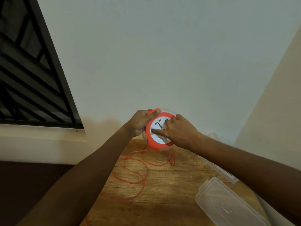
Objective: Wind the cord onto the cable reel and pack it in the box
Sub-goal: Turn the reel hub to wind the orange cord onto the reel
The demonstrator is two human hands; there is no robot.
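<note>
Both hands are up on the cable reel [160,130], holding it in the air over the far edge of the counter [171,185], white socket face turned back toward the person. Left hand [143,122] is curled around the reel's upper-left rim with a strand of the orange cord [138,170] pinched under the thumb at the top. Right hand [177,131] lies across the face, fingers curled, index finger pressing down on the white plate, so I'd guess that's the hand doing the turning. Most of the cord isn't wound yet; it hangs off the bottom of the reel and sprawls in loose loops toward the counter's left and near edges, so the slack feeds up from below and the left hand is nearer to guide it in. For packing, there's a clear box [218,167] by the right edge behind the right forearm, and what looks like its lid [228,203] at the near right corner.
</note>
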